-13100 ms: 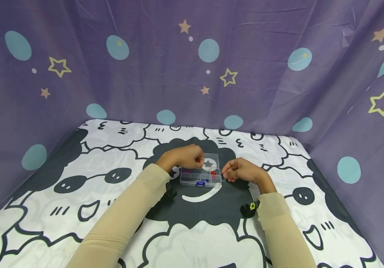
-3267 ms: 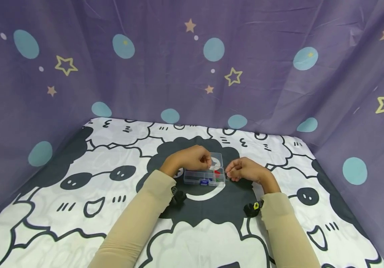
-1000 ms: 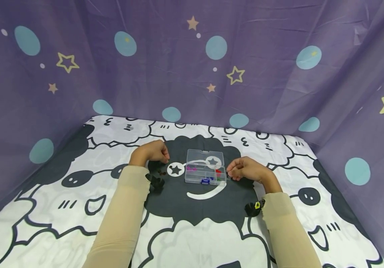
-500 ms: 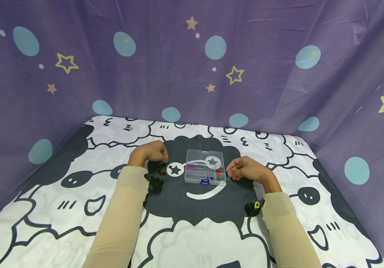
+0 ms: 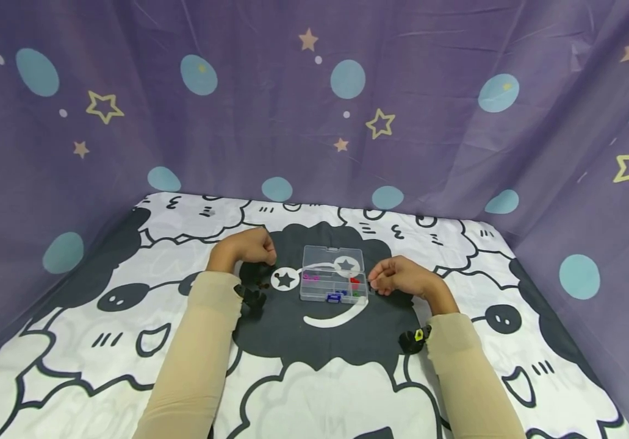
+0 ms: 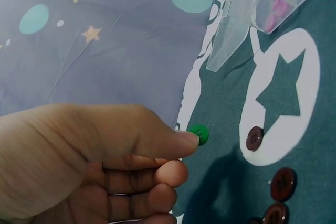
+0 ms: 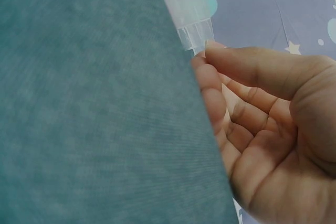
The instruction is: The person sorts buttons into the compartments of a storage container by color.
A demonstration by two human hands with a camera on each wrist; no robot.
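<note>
A clear plastic compartment box lies with its lid raised at the back. Pink, red, blue and green pieces sit in separate compartments. My left hand is left of the box, low over the dark cloth. In the left wrist view, its thumb and a mostly hidden finger pinch a green button. Several brown buttons lie on the cloth beside this hand. My right hand is at the box's right end; in the right wrist view, thumb and forefinger pinch the clear plastic edge.
A white cloth with black cartoon sheep covers the surface. Purple curtains with stars and blue ovals stand behind it and at both sides. Each wrist wears a small black camera.
My left hand was over the box 13 and 3 seconds ago; by one second ago it had moved left to the brown buttons, where it stays. My right hand keeps its place.
</note>
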